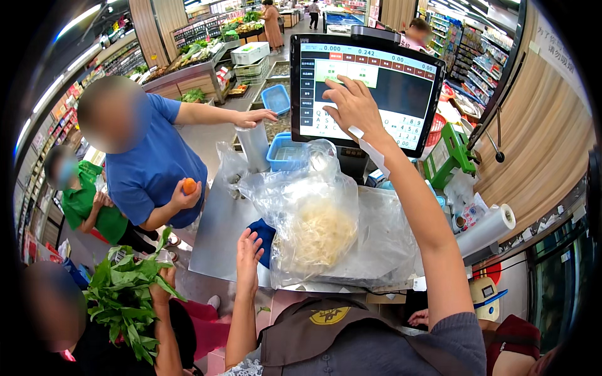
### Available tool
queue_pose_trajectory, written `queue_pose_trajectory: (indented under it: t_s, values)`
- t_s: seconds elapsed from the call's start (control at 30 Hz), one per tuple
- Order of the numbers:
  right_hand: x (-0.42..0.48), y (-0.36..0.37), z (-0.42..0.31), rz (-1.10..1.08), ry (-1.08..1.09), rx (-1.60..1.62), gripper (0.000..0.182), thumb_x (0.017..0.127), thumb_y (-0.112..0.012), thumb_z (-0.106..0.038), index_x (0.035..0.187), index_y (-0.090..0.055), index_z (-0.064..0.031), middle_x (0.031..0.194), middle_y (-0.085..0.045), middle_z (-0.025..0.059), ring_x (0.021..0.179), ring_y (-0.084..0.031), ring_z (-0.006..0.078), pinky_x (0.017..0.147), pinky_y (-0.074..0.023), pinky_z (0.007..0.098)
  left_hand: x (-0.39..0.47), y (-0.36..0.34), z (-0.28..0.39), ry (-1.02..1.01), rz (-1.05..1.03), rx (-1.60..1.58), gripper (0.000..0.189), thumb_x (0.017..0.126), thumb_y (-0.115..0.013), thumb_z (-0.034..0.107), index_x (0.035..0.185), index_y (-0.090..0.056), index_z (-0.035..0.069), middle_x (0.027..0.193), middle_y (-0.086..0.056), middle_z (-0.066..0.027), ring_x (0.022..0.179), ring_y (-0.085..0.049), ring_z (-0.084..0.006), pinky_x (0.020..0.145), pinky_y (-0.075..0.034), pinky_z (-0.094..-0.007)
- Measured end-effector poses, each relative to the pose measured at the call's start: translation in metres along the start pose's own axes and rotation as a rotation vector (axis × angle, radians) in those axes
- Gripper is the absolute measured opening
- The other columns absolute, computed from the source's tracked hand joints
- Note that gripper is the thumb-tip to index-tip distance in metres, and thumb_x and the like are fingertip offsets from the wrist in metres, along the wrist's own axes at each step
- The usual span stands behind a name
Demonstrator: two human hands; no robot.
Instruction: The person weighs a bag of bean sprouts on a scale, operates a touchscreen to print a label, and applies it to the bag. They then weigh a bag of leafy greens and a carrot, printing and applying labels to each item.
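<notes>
My right hand (352, 105) is raised to the touchscreen of a weighing scale (400, 89), fingers spread over its upper left part; whether a fingertip touches it I cannot tell. White label strips stick to my right wrist. Below the screen, a clear plastic bag of pale bean sprouts (324, 230) lies on the plastic-covered scale top. My left hand (249, 256) is held empty, fingers apart, left of the bag and beside a dark blue cloth (264, 239) on the metal counter (211, 235).
A person in blue (155, 164) holds an orange fruit and rests a hand on a plastic bag roll (254, 145). Another holds leafy greens (127, 301). Blue baskets (284, 162) stand behind the bag. At right are a green tape dispenser (447, 157) and a film roll (489, 230).
</notes>
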State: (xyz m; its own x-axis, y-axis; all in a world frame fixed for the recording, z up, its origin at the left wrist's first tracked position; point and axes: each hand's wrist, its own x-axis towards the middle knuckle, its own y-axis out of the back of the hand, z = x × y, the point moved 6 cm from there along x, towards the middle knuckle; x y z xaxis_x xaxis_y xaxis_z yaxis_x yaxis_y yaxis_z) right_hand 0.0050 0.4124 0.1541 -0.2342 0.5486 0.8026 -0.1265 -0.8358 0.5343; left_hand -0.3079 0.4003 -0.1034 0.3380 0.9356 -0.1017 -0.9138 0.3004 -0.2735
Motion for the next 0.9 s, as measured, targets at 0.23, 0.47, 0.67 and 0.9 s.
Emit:
queue_pose_trajectory:
  t_s: [0.23, 0.47, 0.67, 0.9]
  values:
    - [0.003, -0.015, 0.014, -0.04, 0.012, -0.243, 0.021, 0.077, -0.066, -0.028, 0.089, -0.061, -0.012, 0.107, -0.059, 0.0043, 0.119, -0.042, 0.0267, 0.103, -0.027, 0.0455, -0.002, -0.014, 0.004, 0.004, -0.032, 0.006, 0.05, 0.096, -0.039, 0.04, 0.134, -0.034, 0.008, 0.129, -0.044, -0.0093, 0.111, -0.047, -0.0162, 0.091, -0.039, -0.029]
    - [-0.088, 0.067, 0.023, 0.146, -0.504, 0.394, 0.032, 0.085, -0.057, -0.026, 0.112, -0.059, -0.0086, 0.108, -0.062, 0.0134, 0.105, -0.056, 0.03, 0.091, -0.0411, 0.0382, -0.001, -0.001, -0.001, -0.009, -0.071, 0.053, 0.048, 0.098, -0.033, 0.038, 0.135, -0.035, 0.007, 0.132, -0.042, -0.0104, 0.117, -0.045, -0.0204, 0.095, -0.037, -0.0319]
    - [-0.425, 0.125, 0.032, 0.051, -1.244, 0.155, 0.031, 0.084, -0.057, -0.01, 0.114, -0.056, -0.0015, 0.106, -0.061, 0.0131, 0.095, -0.059, 0.0232, 0.083, -0.0456, 0.0321, 0.007, -0.021, 0.014, -0.005, -0.239, 0.226, 0.069, 0.094, -0.032, 0.053, 0.139, -0.026, 0.002, 0.141, -0.032, -0.0141, 0.131, -0.03, -0.0247, 0.107, -0.021, -0.0372]
    - [-0.514, 0.078, -0.103, -0.544, -1.33, 0.483, 0.061, 0.068, -0.07, -0.01, 0.125, -0.046, -0.0041, 0.122, -0.048, 0.0195, 0.115, -0.045, 0.0347, 0.095, -0.0377, 0.0369, 0.023, -0.045, 0.012, 0.01, -0.343, 0.277, 0.078, 0.093, -0.027, 0.057, 0.142, -0.014, -0.002, 0.149, -0.015, -0.0153, 0.138, -0.012, -0.0264, 0.11, -0.01, -0.0385]
